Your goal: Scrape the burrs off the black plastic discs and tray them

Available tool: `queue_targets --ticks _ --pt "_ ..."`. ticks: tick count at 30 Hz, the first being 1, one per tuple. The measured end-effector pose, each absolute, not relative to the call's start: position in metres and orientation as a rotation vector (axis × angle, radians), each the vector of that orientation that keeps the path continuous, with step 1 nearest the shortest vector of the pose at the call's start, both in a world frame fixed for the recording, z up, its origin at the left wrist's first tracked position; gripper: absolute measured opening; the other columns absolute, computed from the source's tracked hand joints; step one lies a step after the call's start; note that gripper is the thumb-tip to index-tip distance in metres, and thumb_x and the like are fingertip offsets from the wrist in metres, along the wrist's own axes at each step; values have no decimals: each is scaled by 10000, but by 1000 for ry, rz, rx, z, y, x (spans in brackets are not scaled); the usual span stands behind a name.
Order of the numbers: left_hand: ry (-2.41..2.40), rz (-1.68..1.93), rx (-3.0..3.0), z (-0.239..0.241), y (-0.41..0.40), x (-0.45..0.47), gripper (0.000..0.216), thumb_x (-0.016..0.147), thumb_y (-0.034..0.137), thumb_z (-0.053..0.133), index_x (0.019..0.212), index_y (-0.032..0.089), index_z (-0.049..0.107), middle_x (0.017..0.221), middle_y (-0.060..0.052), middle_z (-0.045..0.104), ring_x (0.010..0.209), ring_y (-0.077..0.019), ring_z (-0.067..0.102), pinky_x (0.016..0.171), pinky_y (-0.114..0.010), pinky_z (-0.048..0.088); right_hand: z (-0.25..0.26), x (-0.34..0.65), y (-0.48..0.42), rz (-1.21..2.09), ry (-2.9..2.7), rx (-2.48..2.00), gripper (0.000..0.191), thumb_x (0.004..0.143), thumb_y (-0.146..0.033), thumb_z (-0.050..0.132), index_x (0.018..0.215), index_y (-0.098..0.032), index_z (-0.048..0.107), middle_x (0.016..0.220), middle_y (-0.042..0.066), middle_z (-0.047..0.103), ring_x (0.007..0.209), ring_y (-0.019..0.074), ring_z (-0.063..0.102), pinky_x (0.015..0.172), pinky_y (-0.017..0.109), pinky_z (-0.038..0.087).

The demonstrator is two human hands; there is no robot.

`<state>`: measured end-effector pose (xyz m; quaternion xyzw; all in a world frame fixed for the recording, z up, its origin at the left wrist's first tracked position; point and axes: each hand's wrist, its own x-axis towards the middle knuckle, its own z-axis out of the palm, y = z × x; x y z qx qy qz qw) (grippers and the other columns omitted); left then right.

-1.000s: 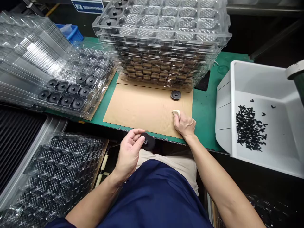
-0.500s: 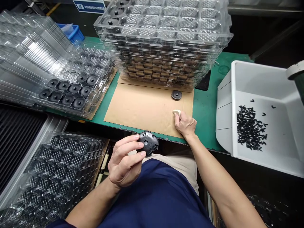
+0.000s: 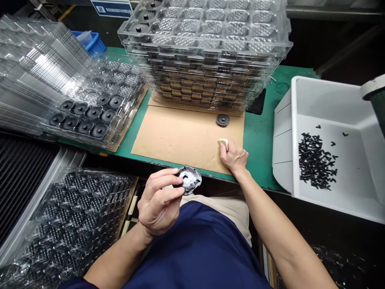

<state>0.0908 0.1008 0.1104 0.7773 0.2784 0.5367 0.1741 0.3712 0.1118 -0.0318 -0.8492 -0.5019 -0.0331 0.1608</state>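
Observation:
Above my lap, just off the table's front edge, my left hand (image 3: 161, 198) grips a round black plastic part (image 3: 191, 180) between thumb and fingers. Its underside faces up and shows small holes and pegs. My right hand (image 3: 234, 155) rests on the cardboard sheet (image 3: 174, 136), closed around a small cream-coloured block or folded pad (image 3: 223, 142); its exact kind is unclear. Beyond that hand, a second black disc (image 3: 223, 120) with a central knob lies on the cardboard.
A tall stack of clear trays (image 3: 204, 52) stands behind the cardboard. At the left, another clear tray (image 3: 87, 116) carries several black discs, with filled trays (image 3: 84, 200) lower down. A white bin (image 3: 339, 128) at the right contains small black pieces (image 3: 315, 160).
The black part in my left hand has tilted, so light now catches its underside. My right hand stays in place on the cardboard; the view has shifted slightly.

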Motion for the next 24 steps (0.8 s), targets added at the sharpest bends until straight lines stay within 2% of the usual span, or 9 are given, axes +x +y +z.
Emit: queue_targets --ticks 8,24 --pt "729 1537 2129 111 102 92 285 784 -67 716 962 154 694 953 -67 747 955 -277 750 760 -472 671 -31 371 111 -100 -1440 -2423 288 992 -409 537 927 -168 681 749 63 662 631 153 494 609 292 154" --pt "856 1515 1925 105 97 94 321 821 -15 737 1052 206 716 929 -31 744 857 -208 743 716 -373 639 -30 370 111 -86 -1431 -2426 279 999 -408 535 924 -176 671 767 60 673 642 150 498 615 288 147"
